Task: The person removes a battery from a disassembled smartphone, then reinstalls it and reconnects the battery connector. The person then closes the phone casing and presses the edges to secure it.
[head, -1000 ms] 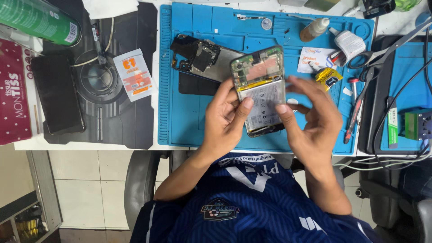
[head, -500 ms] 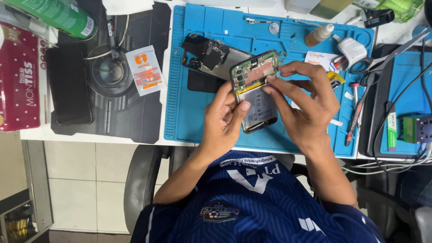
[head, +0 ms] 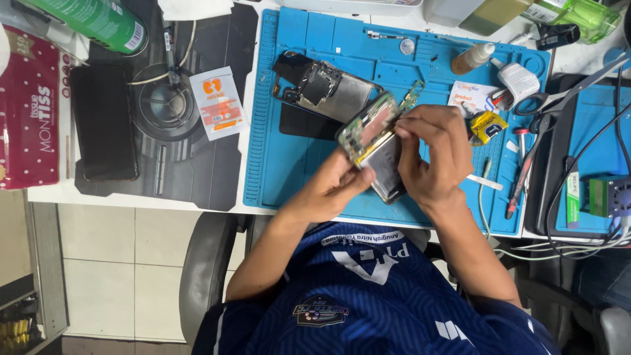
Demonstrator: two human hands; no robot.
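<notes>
Above the blue mat point(head: 289, 177), near its middle, holding an opened phone point(head: 374, 148) between both hands, clear of the surface and tilted, back cover off, board and battery showing. Left hand point(head: 332, 187) cupping the phone from below and from the side nearer the body, thumb lying along its lower left edge, fingers hidden behind it; closed on the phone. Right hand point(head: 430, 154) wrapping the phone's right edge, fingers curled over the top of it, fingertips pinching at the upper end beside a small greenish strip point(head: 413, 97) sticking out past the phone's top corner; whether pinching the strip itself or only the phone's frame, cannot tell. Phone sitting between the two palms, screen side facing down and away.

On the mat just beyond the phone, lying flat: a second stripped phone frame point(head: 325, 89). Toward the mat's far right corner, standing: a small brown bottle point(head: 472, 59). Right of the right hand on the mat: a yellow packet point(head: 488, 125) and a red-handled screwdriver point(head: 522, 174). Left of the mat, well apart: a dark phone point(head: 104, 121) lying face up.
</notes>
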